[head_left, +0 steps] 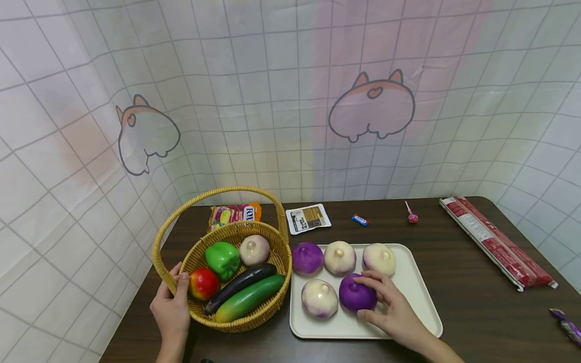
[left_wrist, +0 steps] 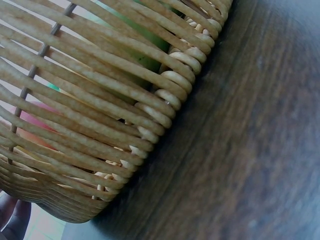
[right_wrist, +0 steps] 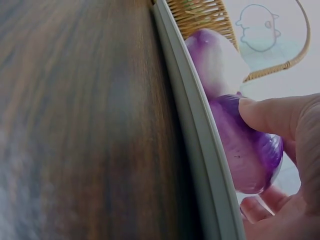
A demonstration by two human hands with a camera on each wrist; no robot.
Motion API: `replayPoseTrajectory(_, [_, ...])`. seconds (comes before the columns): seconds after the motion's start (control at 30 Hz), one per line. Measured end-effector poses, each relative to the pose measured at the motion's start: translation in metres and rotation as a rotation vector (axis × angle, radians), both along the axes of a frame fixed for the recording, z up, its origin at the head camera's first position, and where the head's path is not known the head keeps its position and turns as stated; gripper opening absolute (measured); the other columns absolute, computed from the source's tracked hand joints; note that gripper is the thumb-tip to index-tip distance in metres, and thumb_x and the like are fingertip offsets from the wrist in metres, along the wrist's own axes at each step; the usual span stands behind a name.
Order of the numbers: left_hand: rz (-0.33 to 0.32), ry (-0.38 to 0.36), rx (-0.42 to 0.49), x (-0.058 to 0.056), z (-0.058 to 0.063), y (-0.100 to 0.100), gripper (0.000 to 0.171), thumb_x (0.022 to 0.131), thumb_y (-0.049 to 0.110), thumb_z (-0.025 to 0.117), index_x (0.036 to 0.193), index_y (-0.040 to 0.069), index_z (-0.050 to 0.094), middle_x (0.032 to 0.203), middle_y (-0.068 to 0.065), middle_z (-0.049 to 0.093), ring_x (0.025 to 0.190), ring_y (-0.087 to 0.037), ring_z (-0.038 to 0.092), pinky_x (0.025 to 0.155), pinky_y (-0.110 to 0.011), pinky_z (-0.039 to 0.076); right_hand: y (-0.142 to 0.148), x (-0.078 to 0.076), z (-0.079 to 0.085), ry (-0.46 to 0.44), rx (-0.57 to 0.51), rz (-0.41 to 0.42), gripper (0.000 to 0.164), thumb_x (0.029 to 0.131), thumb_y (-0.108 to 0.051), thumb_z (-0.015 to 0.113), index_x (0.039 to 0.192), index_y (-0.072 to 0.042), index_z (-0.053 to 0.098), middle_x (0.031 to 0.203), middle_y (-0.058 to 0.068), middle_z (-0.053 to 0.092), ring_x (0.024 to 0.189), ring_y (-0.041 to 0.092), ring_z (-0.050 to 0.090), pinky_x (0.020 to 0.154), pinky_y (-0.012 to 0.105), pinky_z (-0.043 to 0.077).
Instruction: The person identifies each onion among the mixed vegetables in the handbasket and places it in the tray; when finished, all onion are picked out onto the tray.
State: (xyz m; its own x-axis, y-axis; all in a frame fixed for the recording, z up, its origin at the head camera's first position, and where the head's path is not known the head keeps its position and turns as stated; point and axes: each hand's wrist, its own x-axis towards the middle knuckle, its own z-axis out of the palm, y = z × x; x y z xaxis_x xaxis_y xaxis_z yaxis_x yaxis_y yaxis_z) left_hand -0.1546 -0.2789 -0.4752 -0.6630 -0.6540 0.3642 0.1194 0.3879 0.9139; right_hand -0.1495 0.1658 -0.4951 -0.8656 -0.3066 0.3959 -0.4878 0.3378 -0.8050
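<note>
My left hand [head_left: 172,307] grips the left side of the yellow wicker basket [head_left: 245,325], thumb at the rim near the handle's foot. Inside lie a green bell pepper [head_left: 223,260], a red-yellow fruit [head_left: 204,283], a pale onion [head_left: 254,250], an eggplant [head_left: 240,287] and a green cucumber-like vegetable [head_left: 250,298]. My right hand [head_left: 390,307] holds a purple onion [head_left: 356,295] on the cream tray [head_left: 410,282], with thumb and fingers around its sides. Around it on the tray sit another purple onion [head_left: 307,258] and three whitish onions [head_left: 320,298]. The right wrist view shows the held onion [right_wrist: 245,150] low beside the tray's rim.
Behind the basket lies a candy bag [head_left: 235,214]. Along the back are a white flat packet [head_left: 308,219], a small blue candy [head_left: 360,220] and a lollipop [head_left: 412,217]. A long red package [head_left: 499,242] and a purple wrapper [head_left: 566,325] lie at the right. A curtain [head_left: 290,101] surrounds the table.
</note>
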Motion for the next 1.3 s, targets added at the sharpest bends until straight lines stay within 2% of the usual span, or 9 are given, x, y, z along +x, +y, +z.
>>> replayPoseTrajectory(0.13, [0.003,-0.003,-0.003,-0.0002,-0.0005,-0.0004,0.027,0.094,0.025,0.068,0.089,-0.001,0.070,0.122,-0.010,0.068,0.103,0.006,0.057,0.085,-0.008,0.040,-0.0003,0.0007,-0.0003,0.021,0.013,0.009,0.062,0.076,-0.013,0.084,0.132,-0.015,0.059,0.137,0.014,0.049,0.128,0.011,0.043,0.087,0.028,0.047])
replayPoseTrajectory(0.23, [0.007,-0.006,-0.008,-0.0001,-0.0003,-0.0005,0.027,0.093,0.025,0.068,0.089,-0.001,0.070,0.121,-0.010,0.068,0.103,0.006,0.056,0.085,-0.008,0.040,-0.0009,0.0014,-0.0011,0.050,0.017,0.018,0.067,0.074,-0.012,0.085,0.135,-0.013,0.056,0.137,0.015,0.051,0.129,0.006,0.042,0.087,0.027,0.049])
replayPoseTrajectory(0.33, [0.007,-0.010,-0.010,-0.0002,0.0000,-0.0001,0.027,0.094,0.026,0.068,0.089,-0.001,0.070,0.122,-0.010,0.068,0.103,0.006,0.056,0.085,-0.008,0.040,-0.0016,0.0014,-0.0026,0.078,0.007,0.034,0.072,0.073,-0.009,0.085,0.137,-0.009,0.053,0.137,0.015,0.053,0.126,0.001,0.045,0.087,0.025,0.050])
replayPoseTrajectory(0.53, [0.003,-0.012,-0.008,-0.0004,0.0000,-0.0002,0.028,0.093,0.026,0.068,0.089,-0.001,0.070,0.122,-0.009,0.068,0.104,0.006,0.056,0.085,-0.008,0.040,-0.0034,0.0007,-0.0060,0.082,-0.011,0.051,0.076,0.071,-0.004,0.085,0.139,-0.007,0.051,0.137,0.011,0.055,0.118,0.006,0.053,0.088,0.023,0.049])
replayPoseTrajectory(0.67, [-0.003,-0.008,-0.007,-0.0009,-0.0014,-0.0018,0.028,0.093,0.025,0.068,0.090,-0.002,0.069,0.123,-0.012,0.067,0.104,0.005,0.057,0.085,-0.008,0.040,-0.0041,0.0014,-0.0062,0.045,0.004,0.015,0.075,0.071,-0.005,0.086,0.137,-0.012,0.052,0.139,0.013,0.051,0.125,0.003,0.047,0.089,0.024,0.049])
replayPoseTrajectory(0.8, [-0.010,0.002,-0.005,-0.0010,-0.0019,-0.0020,0.027,0.093,0.024,0.068,0.090,-0.003,0.069,0.123,-0.012,0.067,0.104,0.005,0.057,0.084,-0.008,0.041,-0.0039,0.0017,-0.0056,0.023,0.017,-0.016,0.074,0.071,-0.006,0.086,0.136,-0.014,0.053,0.141,0.017,0.047,0.123,0.004,0.048,0.088,0.027,0.050])
replayPoseTrajectory(0.9, [-0.008,0.012,-0.001,-0.0001,-0.0012,-0.0013,0.027,0.093,0.024,0.068,0.088,-0.002,0.069,0.122,-0.011,0.068,0.103,0.005,0.057,0.084,-0.007,0.041,-0.0039,0.0015,-0.0056,0.023,0.022,-0.019,0.075,0.070,-0.005,0.086,0.137,-0.012,0.052,0.141,0.017,0.048,0.116,0.007,0.054,0.087,0.029,0.051])
replayPoseTrajectory(1.13, [-0.004,0.008,0.001,-0.0001,-0.0004,-0.0009,0.027,0.094,0.025,0.067,0.088,-0.002,0.069,0.122,-0.011,0.068,0.103,0.005,0.057,0.084,-0.006,0.041,-0.0040,0.0015,-0.0047,0.037,-0.007,-0.015,0.073,0.071,-0.005,0.086,0.136,-0.008,0.052,0.138,0.018,0.050,0.113,0.009,0.055,0.086,0.029,0.052])
replayPoseTrajectory(1.3, [-0.006,0.003,0.007,0.0001,-0.0005,-0.0001,0.027,0.094,0.025,0.067,0.088,-0.002,0.069,0.122,-0.011,0.068,0.103,0.004,0.057,0.084,-0.007,0.041,-0.0045,0.0028,0.0010,0.082,-0.055,-0.011,0.061,0.077,-0.001,0.080,0.133,-0.003,0.054,0.135,0.019,0.051,0.113,0.014,0.055,0.084,0.030,0.054])
